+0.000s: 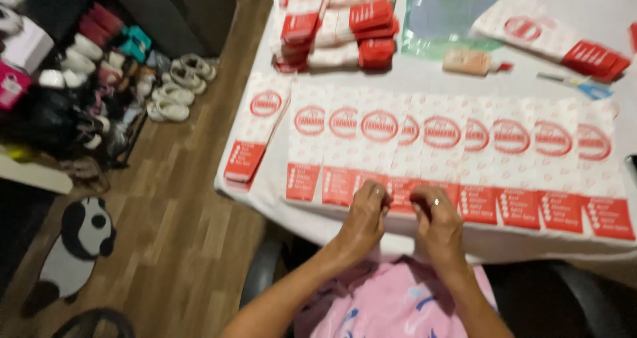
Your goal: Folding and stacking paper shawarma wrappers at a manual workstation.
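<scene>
A: Light?
B: Warm indoor light from above. Brightest on the white table [424,72] beyond the hands; dim at the corners, left and right.
A: Sharpness?
B: Soft all over, motion blur. The left hand [365,215] and right hand [434,222] are smeared at the fingers. Print on the paper bags [444,152] just past them is fuzzy.
A: Shadows?
B: Deep under the table edge below the hands. The shoes [172,89], far left of the left hand, sit in murk.
A: Glare?
B: Mild sheen on the plastic sleeve [444,19], far beyond the right hand.

A row of bags [458,159] lies along the table's [424,76] near edge, stacks [338,26] seemingly behind.
</scene>
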